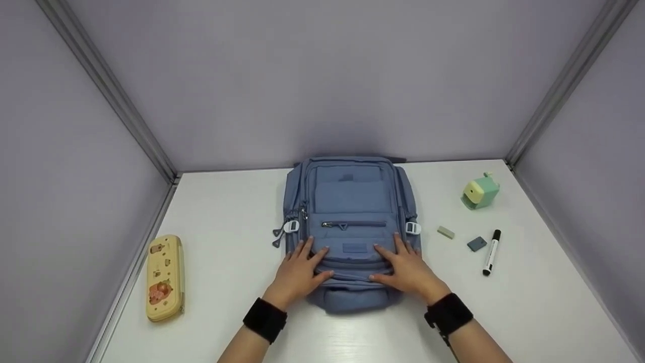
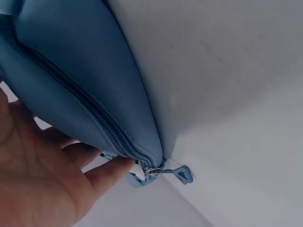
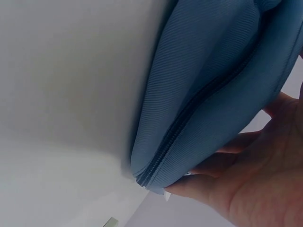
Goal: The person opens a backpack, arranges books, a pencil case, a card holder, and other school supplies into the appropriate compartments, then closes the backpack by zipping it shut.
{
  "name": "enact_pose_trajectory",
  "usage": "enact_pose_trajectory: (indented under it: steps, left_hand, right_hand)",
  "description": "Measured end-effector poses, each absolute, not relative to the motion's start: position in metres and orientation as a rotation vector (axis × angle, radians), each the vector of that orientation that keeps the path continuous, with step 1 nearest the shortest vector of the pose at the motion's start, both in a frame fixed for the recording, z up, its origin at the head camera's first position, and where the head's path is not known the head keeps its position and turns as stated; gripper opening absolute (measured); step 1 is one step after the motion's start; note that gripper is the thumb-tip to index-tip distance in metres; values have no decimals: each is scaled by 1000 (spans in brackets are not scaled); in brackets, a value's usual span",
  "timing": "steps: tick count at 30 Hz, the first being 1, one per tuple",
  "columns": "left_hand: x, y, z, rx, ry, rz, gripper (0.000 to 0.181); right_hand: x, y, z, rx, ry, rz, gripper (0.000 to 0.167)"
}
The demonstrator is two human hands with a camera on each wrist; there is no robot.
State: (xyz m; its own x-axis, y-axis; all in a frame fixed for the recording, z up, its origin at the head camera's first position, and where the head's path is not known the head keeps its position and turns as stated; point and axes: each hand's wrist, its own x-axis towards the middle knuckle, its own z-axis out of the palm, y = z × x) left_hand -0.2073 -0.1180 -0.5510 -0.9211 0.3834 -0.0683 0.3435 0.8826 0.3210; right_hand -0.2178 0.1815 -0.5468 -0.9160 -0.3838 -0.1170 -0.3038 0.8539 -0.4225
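Found blue backpack (image 1: 352, 196) lying front-up against middle of back edge of desk (image 1: 227, 217), with left hand (image 1: 300, 269) and right hand (image 1: 412, 269) spread wide on its lower front; judged best steadied by light, even pressure from both sides.

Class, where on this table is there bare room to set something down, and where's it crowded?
Free: between the yellow case and the blue backpack, and the near right, in front of the marker. Crowded: right of the backpack, where the marker, sharpener, pale block and dark block cluster.
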Motion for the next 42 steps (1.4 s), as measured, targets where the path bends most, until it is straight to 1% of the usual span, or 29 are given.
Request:
enact_pose_trajectory:
  steps: [4,6,11,13,15,18,21,23,27,32,39,42]
  left_hand:
    - [-209,-123,-545,572,2974,397,64]
    - [-215,-126,-543,567,3054,379,59]
    - [-246,-138,-540,483,3314,408,34]
    - [-261,-143,-541,436,3383,422,27]
    - [-275,-147,-543,393,3405,427,27]
    - [-291,-154,-548,331,3382,408,32]
    - [-300,-159,-554,247,3324,363,39]
    - [-303,-160,-558,189,3301,349,39]
    - [-307,-159,-562,108,3309,375,34]
    - [-312,-152,-558,84,3312,444,27]
    - [-317,-144,-555,22,3220,480,29]
    - [-316,-141,-553,25,3252,490,25]
  right_hand:
    - [-214,179,-547,-544,2833,-591,86]
    - [-213,178,-547,-548,2831,-592,87]
    - [-213,177,-545,-543,2832,-601,89]
    - [-213,177,-545,-539,2831,-603,89]
    - [-214,177,-545,-531,2827,-602,89]
    - [-214,177,-546,-527,2822,-594,89]
    - [-215,177,-548,-529,2820,-585,90]
    - [-215,177,-548,-535,2820,-583,90]
    - [-215,178,-548,-539,2820,-591,90]
    - [-216,180,-546,-533,2820,-598,89]
    - [-216,179,-547,-524,2813,-615,90]
    - [-215,179,-548,-520,2811,-627,90]
